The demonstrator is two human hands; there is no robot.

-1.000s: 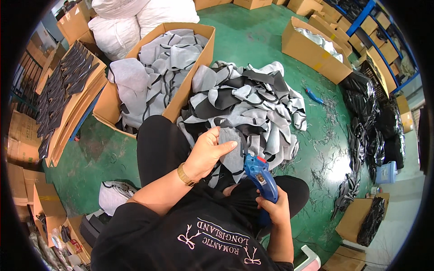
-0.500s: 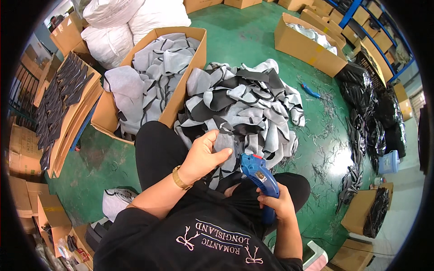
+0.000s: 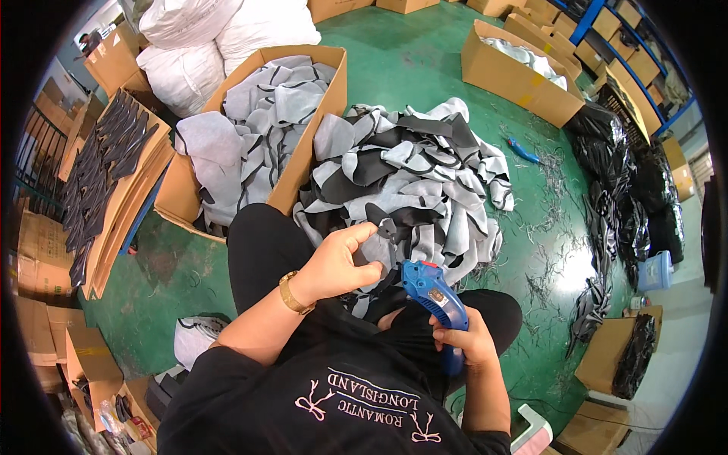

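My left hand (image 3: 334,265) pinches a grey fabric piece (image 3: 377,252) with black edging, held above my crossed legs. My right hand (image 3: 472,338) is wrapped round the handle of blue electric scissors (image 3: 437,298), a cordless tool with a red part on top. The tool's head sits just right of the fabric, close to its edge; whether they touch I cannot tell. Right beyond my hands lies a big heap of grey and black fabric pieces (image 3: 425,178).
A cardboard box (image 3: 318,144) full of similar pieces stands left of the heap. A second blue tool (image 3: 523,151) and thin black trimmings (image 3: 542,265) lie on the green floor to the right. Black plastic bags (image 3: 599,136) line the right side, and stacked dark parts (image 3: 106,167) the left.
My left hand has shifted slightly, its thumb lower, and the fabric's dark edge now stands up near the fingertips. The electric scissors have moved a touch left and down.
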